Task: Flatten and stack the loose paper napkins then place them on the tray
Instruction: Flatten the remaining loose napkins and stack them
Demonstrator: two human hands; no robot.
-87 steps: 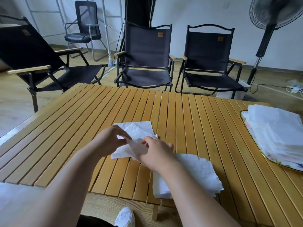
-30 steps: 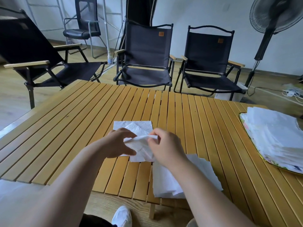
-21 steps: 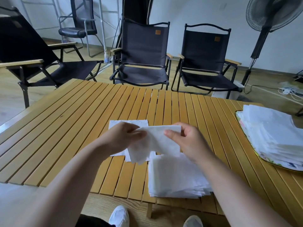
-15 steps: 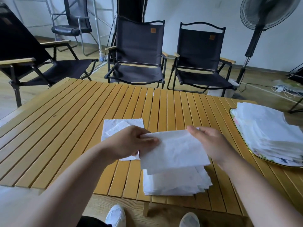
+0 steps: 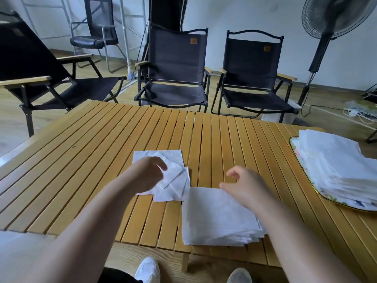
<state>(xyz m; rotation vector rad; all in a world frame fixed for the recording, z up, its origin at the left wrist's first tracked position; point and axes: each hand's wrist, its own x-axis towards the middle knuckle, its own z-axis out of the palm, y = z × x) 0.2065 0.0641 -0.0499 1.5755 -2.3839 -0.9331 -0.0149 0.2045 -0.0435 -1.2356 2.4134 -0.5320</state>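
A stack of flattened white napkins [image 5: 216, 219] lies at the near edge of the slatted wooden table [image 5: 102, 152]. My right hand [image 5: 245, 187] hovers over the stack's far right corner with relaxed fingers and holds nothing. A few loose, creased napkins [image 5: 175, 180] lie just left of the stack. My left hand [image 5: 148, 175] is on them, fingers curled down onto the top one; blur hides whether it pinches the paper. At the right edge, the flowered tray [image 5: 294, 145] carries a tall pile of napkins [image 5: 338, 160].
Three black folding chairs [image 5: 175, 64] and an office chair stand beyond the table. A standing fan [image 5: 326, 23] is at the back right, with cables on the floor. My white shoes [image 5: 148, 270] show under the table's near edge.
The napkin both hands held spread out now lies on top of the stack. My left hand has gone back to the loose napkins and my right hand has let go.
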